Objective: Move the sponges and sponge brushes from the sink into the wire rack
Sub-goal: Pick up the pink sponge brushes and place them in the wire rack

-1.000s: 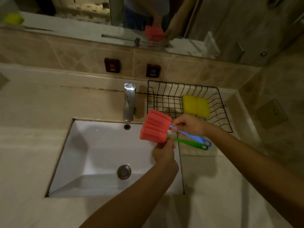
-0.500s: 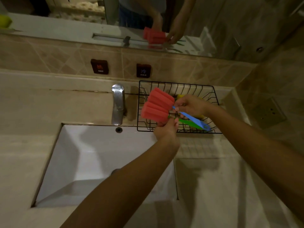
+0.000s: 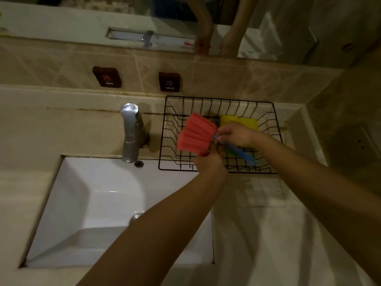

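Two sponge brushes with ribbed red heads hang side by side over the left half of the black wire rack (image 3: 276,129). My right hand (image 3: 235,134) grips the upper brush (image 3: 203,125) by its blue handle (image 3: 242,154). My left hand (image 3: 209,162) grips the lower brush (image 3: 191,142); its green handle (image 3: 228,150) shows only as a sliver under the blue one. A pair of yellow sponges (image 3: 239,121) lies in the rack's far part, partly behind my right hand. The white sink (image 3: 86,203) at the lower left holds no sponge that I can see.
A chrome tap (image 3: 131,132) stands between the sink and the rack. Hot and cold buttons (image 3: 107,76) sit on the tiled wall, under a mirror. The pale stone counter (image 3: 257,223) runs in front of the rack to a side wall at the right.
Both hands have carried the two brushes from above the sink's right edge to the back right, over the rack. The view has followed them.
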